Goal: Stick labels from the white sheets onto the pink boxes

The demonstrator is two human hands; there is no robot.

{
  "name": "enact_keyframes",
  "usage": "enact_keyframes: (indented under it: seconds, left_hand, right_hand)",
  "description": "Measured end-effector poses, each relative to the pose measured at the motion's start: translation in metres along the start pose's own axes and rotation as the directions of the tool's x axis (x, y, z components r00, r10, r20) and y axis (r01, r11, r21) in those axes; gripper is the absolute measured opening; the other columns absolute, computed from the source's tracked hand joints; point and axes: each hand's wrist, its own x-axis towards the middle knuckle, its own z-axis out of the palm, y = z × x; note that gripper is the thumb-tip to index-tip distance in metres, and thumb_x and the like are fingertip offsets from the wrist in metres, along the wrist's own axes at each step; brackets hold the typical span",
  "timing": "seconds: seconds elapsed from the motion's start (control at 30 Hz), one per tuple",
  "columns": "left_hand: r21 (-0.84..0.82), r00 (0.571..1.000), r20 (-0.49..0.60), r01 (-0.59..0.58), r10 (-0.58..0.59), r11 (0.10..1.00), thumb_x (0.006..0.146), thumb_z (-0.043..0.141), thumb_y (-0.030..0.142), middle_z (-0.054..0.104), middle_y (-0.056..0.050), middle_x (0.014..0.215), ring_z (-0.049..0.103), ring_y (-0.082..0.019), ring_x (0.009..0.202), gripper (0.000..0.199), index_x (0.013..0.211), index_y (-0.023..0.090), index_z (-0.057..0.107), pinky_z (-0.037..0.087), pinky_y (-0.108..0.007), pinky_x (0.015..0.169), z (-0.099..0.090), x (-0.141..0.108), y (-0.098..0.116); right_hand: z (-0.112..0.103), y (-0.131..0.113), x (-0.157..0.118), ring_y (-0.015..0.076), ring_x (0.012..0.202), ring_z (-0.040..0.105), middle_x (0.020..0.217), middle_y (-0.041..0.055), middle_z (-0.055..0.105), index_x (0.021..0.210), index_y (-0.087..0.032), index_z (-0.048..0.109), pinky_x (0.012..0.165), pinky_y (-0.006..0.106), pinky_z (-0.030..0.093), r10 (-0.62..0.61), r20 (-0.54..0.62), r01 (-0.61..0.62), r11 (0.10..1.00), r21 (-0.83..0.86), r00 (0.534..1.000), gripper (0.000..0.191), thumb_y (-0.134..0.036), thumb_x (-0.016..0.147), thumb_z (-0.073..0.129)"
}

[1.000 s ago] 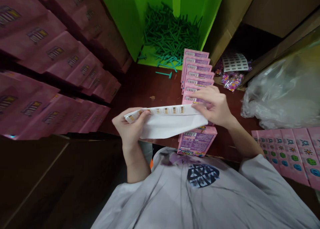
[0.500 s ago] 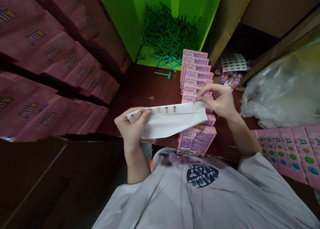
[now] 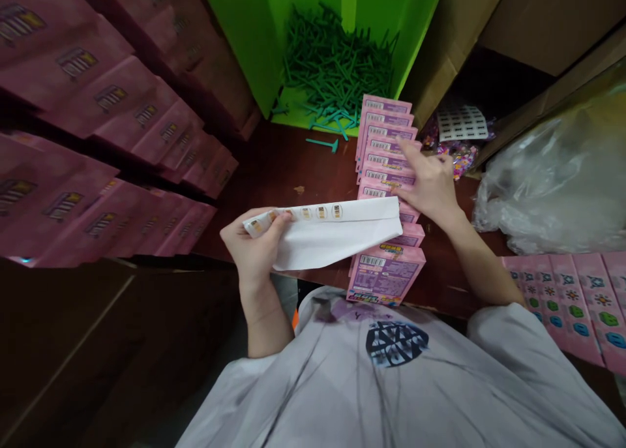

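Observation:
My left hand (image 3: 254, 246) pinches the left end of a white sheet of stickers (image 3: 337, 236). The sheet is folded over along its top, where a few round clear stickers with gold and dark print show. My right hand (image 3: 433, 184) is over a row of pink boxes (image 3: 386, 275), its index finger stretched out onto one of them and the thumb apart, lower down. Whether a sticker clings to a fingertip is too small to tell. The boxes stand in an overlapping line, barcodes up, and the sheet's right end covers part of that line.
A green bin (image 3: 244, 44) holds many small green plastic hammers (image 3: 337, 63); one hammer (image 3: 323, 144) lies outside it. Stacked pink cartons (image 3: 112, 102) rise at left. To the right are a clear plastic bag (image 3: 552, 174), a bag of colourful pieces (image 3: 460, 158) and more pink boxes (image 3: 572, 298).
My right hand has let go of the sheet's upper right edge and moved up and right onto the boxes, with its index finger extended. The left hand still holds the sheet.

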Motion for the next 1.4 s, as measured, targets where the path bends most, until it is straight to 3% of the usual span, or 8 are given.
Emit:
enact_keyframes:
  seconds: [0.17,0.27,0.37,0.63,0.9,1.1,1.23,1.4]
  left_hand:
    - [-0.049,0.992,0.107,-0.057,0.062,0.997,0.062,0.08,0.029,0.071,-0.001,0.065,0.063,-0.013,0.058,0.013,0.066,0.019,0.074,0.049,-0.024,0.055,0.014,-0.009,0.014]
    - [-0.094,0.972,0.196,-0.113,0.129,0.989,0.064,0.081,0.029,0.073,-0.002,0.069,0.066,-0.014,0.061,0.01,0.068,0.021,0.076,0.052,-0.025,0.058,0.024,-0.015,0.023]
    - [-0.114,0.963,0.231,-0.115,0.139,0.987,0.066,0.082,0.029,0.074,-0.002,0.07,0.067,-0.015,0.062,0.009,0.068,0.022,0.077,0.053,-0.026,0.059,0.03,-0.019,0.03]
    - [-0.15,0.966,0.233,-0.08,0.113,0.986,0.066,0.083,0.031,0.074,-0.001,0.069,0.066,-0.013,0.06,0.013,0.07,0.02,0.077,0.051,-0.023,0.056,0.037,-0.018,0.024]
    - [-0.141,0.964,0.25,-0.054,0.088,0.989,0.067,0.083,0.03,0.074,-0.001,0.069,0.066,-0.012,0.062,0.014,0.071,0.018,0.077,0.05,-0.02,0.057,0.035,-0.018,0.023]
    - [-0.128,0.967,0.254,0.026,0.007,0.991,0.066,0.084,0.034,0.071,-0.001,0.065,0.061,-0.011,0.058,0.02,0.069,0.016,0.075,0.046,-0.019,0.053,0.034,-0.017,0.023]
    - [-0.086,0.964,0.264,0.058,-0.034,0.995,0.066,0.084,0.036,0.069,-0.001,0.064,0.059,-0.011,0.056,0.022,0.069,0.016,0.074,0.044,-0.019,0.05,0.034,-0.015,0.022]
    - [-0.056,0.953,0.297,0.073,-0.053,0.996,0.065,0.084,0.037,0.066,0.0,0.062,0.057,-0.011,0.056,0.024,0.068,0.016,0.073,0.044,-0.02,0.05,0.031,-0.017,0.02]
  right_hand:
    - [-0.022,-0.038,0.001,0.0215,0.088,0.07,0.099,0.0053,0.076,0.098,-0.021,0.076,0.084,0.037,0.054,-0.101,0.085,0.06,0.919,0.391,0.991,0.021,-0.036,0.084,0.069]
    - [-0.025,-0.047,0.002,0.0181,0.079,0.07,0.087,0.0021,0.077,0.089,-0.022,0.078,0.077,0.031,0.055,-0.293,0.245,0.14,0.856,0.497,0.924,0.013,-0.031,0.082,0.072]
    - [-0.024,-0.045,0.0,0.0147,0.068,0.068,0.077,0.0004,0.076,0.081,-0.022,0.078,0.067,0.027,0.053,-0.311,0.268,0.122,0.829,0.546,0.912,0.006,-0.024,0.082,0.072]
    - [-0.015,-0.037,-0.008,0.0151,0.07,0.068,0.074,0.0005,0.074,0.074,-0.019,0.073,0.072,0.029,0.053,-0.308,0.083,0.226,0.832,0.506,0.948,0.009,-0.021,0.083,0.074]
    - [-0.007,-0.031,-0.007,0.0147,0.072,0.067,0.085,0.0019,0.074,0.095,-0.018,0.074,0.069,0.028,0.054,-0.311,0.139,0.192,0.821,0.538,0.94,0.012,-0.018,0.084,0.071]
    - [-0.004,-0.039,-0.011,0.0168,0.073,0.069,0.078,0.0014,0.075,0.077,-0.021,0.074,0.075,0.033,0.055,-0.351,0.007,0.29,0.784,0.549,0.937,0.009,-0.019,0.085,0.071]
    - [-0.01,-0.029,-0.001,0.0183,0.076,0.069,0.082,0.0014,0.075,0.074,-0.022,0.074,0.08,0.037,0.054,-0.211,-0.004,0.183,0.839,0.512,0.978,0.012,-0.024,0.085,0.069]
    - [-0.011,0.012,0.037,0.0249,0.084,0.067,0.079,0.0024,0.074,0.075,-0.021,0.074,0.093,0.047,0.044,-0.049,0.086,0.031,0.98,0.197,0.995,0.006,-0.027,0.075,0.077]
